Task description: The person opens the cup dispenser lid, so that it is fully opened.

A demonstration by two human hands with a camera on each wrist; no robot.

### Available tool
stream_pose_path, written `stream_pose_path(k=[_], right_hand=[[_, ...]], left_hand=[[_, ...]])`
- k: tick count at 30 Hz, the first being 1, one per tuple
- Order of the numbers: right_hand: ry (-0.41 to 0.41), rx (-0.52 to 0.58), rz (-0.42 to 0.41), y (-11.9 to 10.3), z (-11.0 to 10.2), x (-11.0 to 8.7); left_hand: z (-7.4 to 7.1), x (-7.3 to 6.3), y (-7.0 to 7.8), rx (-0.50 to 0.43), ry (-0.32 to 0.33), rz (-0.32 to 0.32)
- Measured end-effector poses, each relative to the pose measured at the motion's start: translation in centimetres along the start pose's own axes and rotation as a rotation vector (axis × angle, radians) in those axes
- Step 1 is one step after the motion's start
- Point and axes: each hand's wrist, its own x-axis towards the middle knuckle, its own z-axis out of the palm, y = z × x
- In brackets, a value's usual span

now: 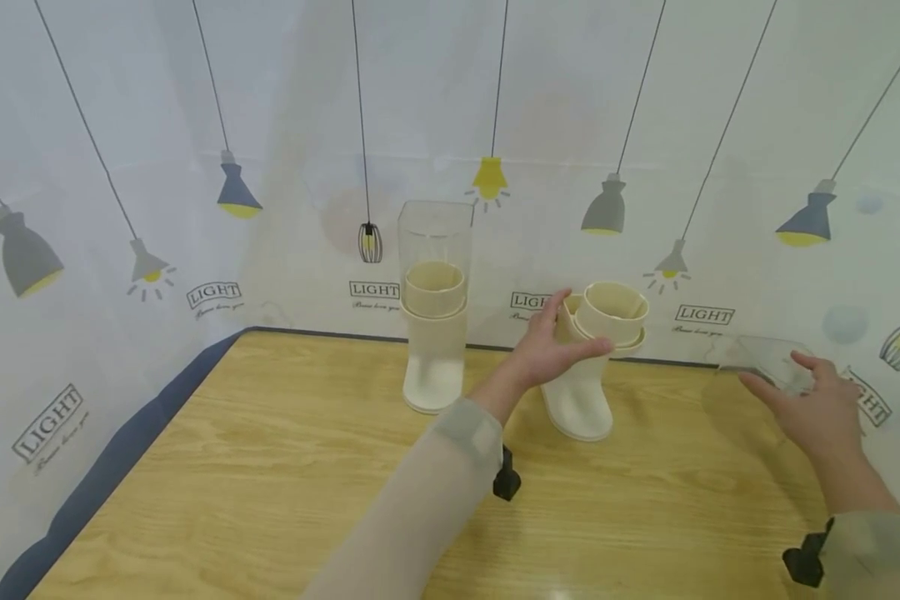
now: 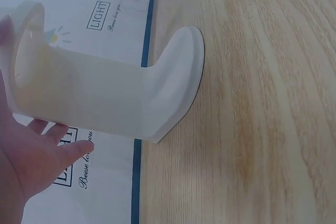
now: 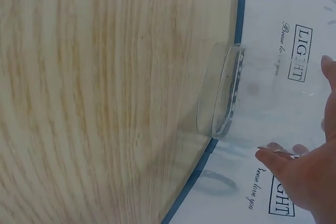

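My left hand [image 1: 543,354] holds the upper part of a cream boot-shaped stand [image 1: 579,400], thumb on one side and fingers on the other. A round collar [image 1: 615,310] tops this stand, and its curved foot stands on the table in the left wrist view. To the right, my right hand [image 1: 825,408] grips a clear plastic container [image 3: 210,93]; the container's walls are hard to make out. A second boot-shaped stand [image 1: 435,358] stands upright to the left, with another clear container [image 1: 437,225] on top.
The wooden table [image 1: 270,467] runs to a dark blue edge at the back. Close behind it hangs a white curtain [image 1: 555,100] printed with lamps and the word LIGHT. Black wrist mounts [image 1: 506,477] hang under both sleeves.
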Motion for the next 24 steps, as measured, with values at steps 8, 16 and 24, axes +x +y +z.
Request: stream_pose_path(k=[8,16,24], right_hand=[[0.028,0.006,0.009,0.3,0.6,0.7],[0.031,0.004,0.033,0.0,0.8,0.9],[0.033,-0.006,0.034,-0.3,0.9,1.1]], left_hand=[[-0.1,0.3,-0.2,-0.007,-0.017,0.018],[-0.3,0.8,-0.3,-0.013,-0.057,0.037],[-0.4,1.2,-0.3,-0.028,-0.072,0.037]])
